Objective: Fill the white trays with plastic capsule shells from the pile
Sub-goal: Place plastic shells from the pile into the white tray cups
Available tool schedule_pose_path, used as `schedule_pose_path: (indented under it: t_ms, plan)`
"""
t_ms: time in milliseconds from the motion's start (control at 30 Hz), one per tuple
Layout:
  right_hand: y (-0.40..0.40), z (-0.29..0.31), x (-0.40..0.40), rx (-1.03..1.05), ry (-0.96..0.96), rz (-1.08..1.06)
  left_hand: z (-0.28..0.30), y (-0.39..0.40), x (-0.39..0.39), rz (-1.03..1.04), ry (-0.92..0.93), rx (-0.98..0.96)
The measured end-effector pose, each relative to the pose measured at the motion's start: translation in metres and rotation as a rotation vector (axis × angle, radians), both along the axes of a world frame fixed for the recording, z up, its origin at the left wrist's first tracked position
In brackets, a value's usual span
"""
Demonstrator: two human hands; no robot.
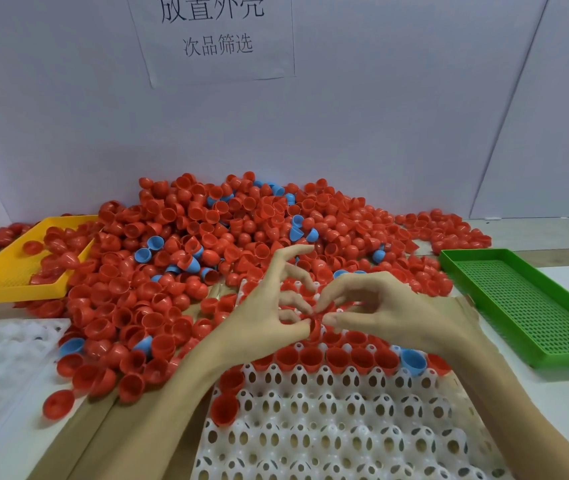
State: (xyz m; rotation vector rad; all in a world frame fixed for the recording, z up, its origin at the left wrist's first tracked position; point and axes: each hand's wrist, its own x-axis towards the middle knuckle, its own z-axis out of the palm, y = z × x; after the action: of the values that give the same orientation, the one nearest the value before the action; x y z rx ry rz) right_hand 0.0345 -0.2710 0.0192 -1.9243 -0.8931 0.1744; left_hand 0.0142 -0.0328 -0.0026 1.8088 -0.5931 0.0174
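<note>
A pale grey panel wall (380,116) stands along the far edge of the bench (567,403), with a white paper sign (211,36) printed in black characters fixed to it. The bench top is white, with brown cardboard (103,434) lying at its near left. A wide pile of red and blue plastic capsule shells (206,258) spreads across the far middle. A perforated white plastic tray (328,427) lies at the near middle, its far rows holding red shells and one blue. A green mesh plastic tray (525,306) sits at the right edge, a yellow mesh plastic tray (9,271) at the far left, partly covered by shells, and a second white moulded tray (2,362) at the near left. Over the perforated tray, the left hand (262,317) and right hand (390,313) meet, both pinching one red shell (314,323) between thumb and fingertips.
</note>
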Motion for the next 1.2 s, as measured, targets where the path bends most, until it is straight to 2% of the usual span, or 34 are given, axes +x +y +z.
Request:
schedule_pose_path:
  t_ms: [133,300,400,567,667,833,967,1067,1200]
  plan:
    - [-0.008,-0.001,0.003,0.021,0.056,-0.030,0.001,0.005,0.003,0.151,0.139,-0.132]
    - [-0.003,0.004,-0.002,-0.061,0.077,0.068,0.007,0.004,0.000,0.096,0.293,-0.294]
    - [0.001,0.009,-0.004,-0.112,0.021,0.034,0.011,0.010,0.000,0.050,0.413,-0.418]
    - [0.009,0.010,-0.012,-0.157,-0.044,-0.059,0.014,0.017,-0.002,-0.023,0.341,-0.290]
    - [0.018,0.011,-0.023,-0.076,-0.017,-0.034,0.014,0.019,0.000,-0.087,0.356,-0.351]
    - [0.039,0.004,-0.035,0.031,-0.107,-0.214,0.014,0.029,0.002,-0.140,0.359,-0.376]
    - [0.056,0.001,-0.048,-0.044,-0.113,-0.241,0.013,0.034,0.006,0.023,0.338,-0.426]
    - [0.072,-0.003,-0.062,-0.201,-0.130,-0.162,0.011,0.042,0.011,0.223,0.331,-0.476]
    - [0.084,-0.012,-0.073,-0.405,-0.188,-0.141,0.008,0.048,0.013,0.321,0.346,-0.483]
